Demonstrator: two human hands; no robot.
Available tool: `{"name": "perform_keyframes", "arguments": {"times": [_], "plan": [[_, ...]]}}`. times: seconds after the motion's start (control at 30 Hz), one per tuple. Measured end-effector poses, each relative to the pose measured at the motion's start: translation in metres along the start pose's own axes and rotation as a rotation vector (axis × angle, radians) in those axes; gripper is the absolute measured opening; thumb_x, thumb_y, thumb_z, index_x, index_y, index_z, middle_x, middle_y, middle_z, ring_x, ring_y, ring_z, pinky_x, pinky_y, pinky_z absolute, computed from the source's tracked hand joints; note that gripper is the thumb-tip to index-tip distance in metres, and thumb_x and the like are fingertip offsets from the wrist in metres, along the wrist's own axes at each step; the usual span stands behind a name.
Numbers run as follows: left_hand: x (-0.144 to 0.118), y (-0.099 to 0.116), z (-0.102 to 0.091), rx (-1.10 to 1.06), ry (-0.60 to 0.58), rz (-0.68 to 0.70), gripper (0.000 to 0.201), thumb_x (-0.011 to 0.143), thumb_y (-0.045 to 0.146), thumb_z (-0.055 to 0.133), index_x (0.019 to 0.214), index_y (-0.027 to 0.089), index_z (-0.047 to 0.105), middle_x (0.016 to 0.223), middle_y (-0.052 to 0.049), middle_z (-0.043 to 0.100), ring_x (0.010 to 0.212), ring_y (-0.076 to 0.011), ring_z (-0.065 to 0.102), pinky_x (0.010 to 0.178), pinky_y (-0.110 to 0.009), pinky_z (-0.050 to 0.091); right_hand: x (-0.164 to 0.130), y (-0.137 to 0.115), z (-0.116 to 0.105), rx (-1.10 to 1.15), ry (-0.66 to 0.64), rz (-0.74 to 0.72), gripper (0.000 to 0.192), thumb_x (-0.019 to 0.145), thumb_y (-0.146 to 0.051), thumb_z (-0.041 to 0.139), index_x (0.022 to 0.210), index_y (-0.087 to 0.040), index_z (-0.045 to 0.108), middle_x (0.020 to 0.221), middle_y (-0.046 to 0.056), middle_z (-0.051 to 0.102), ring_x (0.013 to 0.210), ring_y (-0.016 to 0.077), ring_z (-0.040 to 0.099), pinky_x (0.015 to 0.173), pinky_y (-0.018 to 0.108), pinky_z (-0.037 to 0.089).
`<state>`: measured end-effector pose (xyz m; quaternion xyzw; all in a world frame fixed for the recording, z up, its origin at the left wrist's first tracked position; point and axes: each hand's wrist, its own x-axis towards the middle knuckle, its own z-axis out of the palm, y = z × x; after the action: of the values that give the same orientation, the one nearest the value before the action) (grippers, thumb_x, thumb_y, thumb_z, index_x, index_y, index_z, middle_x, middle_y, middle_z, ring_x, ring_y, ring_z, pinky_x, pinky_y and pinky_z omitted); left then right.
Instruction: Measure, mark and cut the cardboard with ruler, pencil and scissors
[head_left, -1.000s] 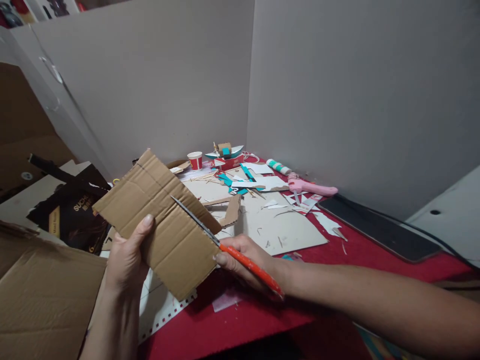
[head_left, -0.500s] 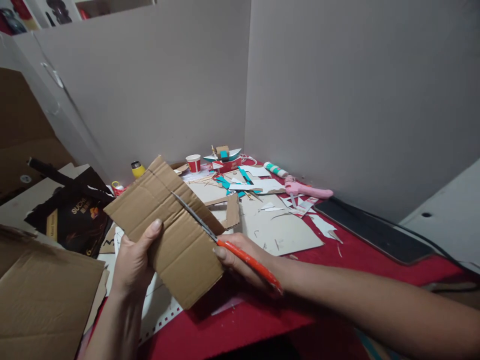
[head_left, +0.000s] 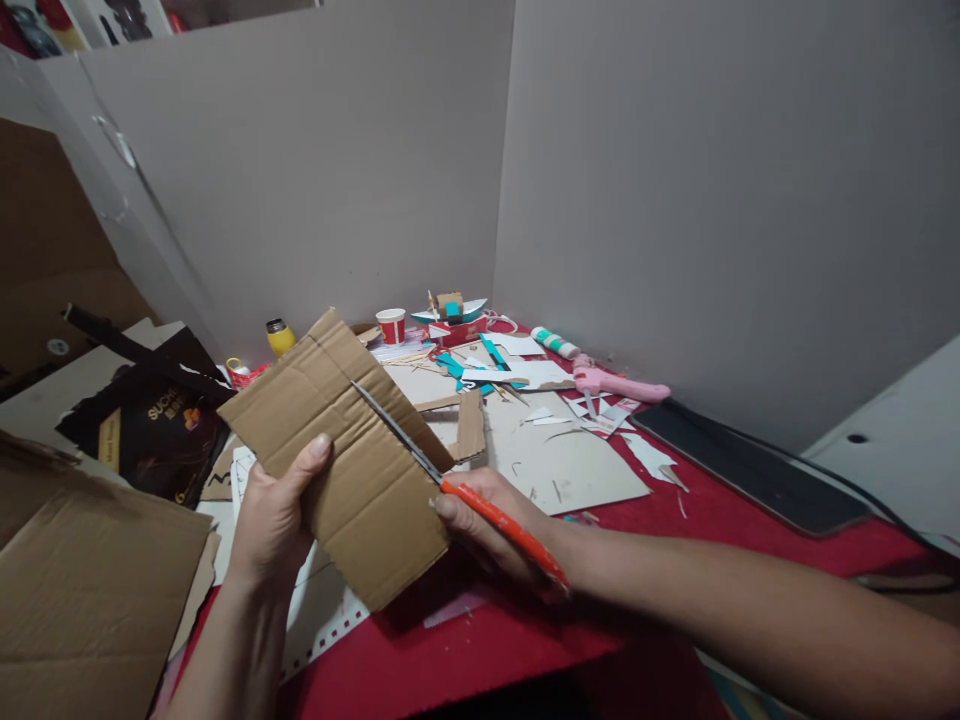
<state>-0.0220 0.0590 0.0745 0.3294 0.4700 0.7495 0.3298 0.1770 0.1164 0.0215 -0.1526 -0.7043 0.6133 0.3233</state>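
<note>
A creased brown piece of cardboard (head_left: pixel 367 500) is held up, tilted, above the table. My left hand (head_left: pixel 281 510) grips its left edge, thumb on the face and the other fingers hidden behind. My right hand (head_left: pixel 502 525) is closed round red-handled scissors (head_left: pixel 502 520). Their blades lie along a cut line in the cardboard, the tip about level with a crease. Beyond the tip, a dark drawn line runs toward the upper corner. The strip on the right of the blades sits slightly behind the main sheet.
On the red-covered table (head_left: pixel 510 650) lie a white board (head_left: pixel 592 470), paper scraps, a pink glue gun (head_left: pixel 619 382) and a black flat slab (head_left: pixel 750 470). A paper cup (head_left: pixel 391 327) and a yellow bottle (head_left: pixel 280 338) stand behind. A cardboard box (head_left: pixel 90 600) is at left.
The whole view has shifted slightly, so everything sits a little further right. My hands, the scissors and the cardboard keep nearly the same places relative to one another.
</note>
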Motion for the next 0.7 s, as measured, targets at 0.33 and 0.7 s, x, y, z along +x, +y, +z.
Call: {"name": "perform_keyframes", "arguments": {"times": [0.33, 0.7], "plan": [[0.01, 0.012, -0.005, -0.001, 0.051, 0.002, 0.053, 0.063, 0.028, 0.087, 0.112, 0.019, 0.072, 0.09, -0.004, 0.079, 0.082, -0.0247, 0.076, 0.081, -0.034, 0.062, 0.001, -0.001, -0.002, -0.122, -0.022, 0.056, 0.059, 0.086, -0.075, 0.052, 0.064, -0.02, 0.042, 0.055, -0.006, 0.035, 0.05, 0.0084, 0.03, 0.046, 0.023, 0.024], [0.002, 0.005, 0.0, 0.022, 0.0, -0.008, 0.058, 0.061, 0.024, 0.089, 0.116, 0.017, 0.071, 0.098, -0.007, 0.078, 0.088, -0.0282, 0.075, 0.081, -0.037, 0.063, 0.002, -0.007, -0.004, -0.164, -0.035, 0.076, 0.063, 0.084, -0.081, 0.044, 0.064, -0.022, 0.037, 0.06, -0.006, 0.031, 0.054, 0.0089, 0.025, 0.047, 0.024, 0.024]]}}
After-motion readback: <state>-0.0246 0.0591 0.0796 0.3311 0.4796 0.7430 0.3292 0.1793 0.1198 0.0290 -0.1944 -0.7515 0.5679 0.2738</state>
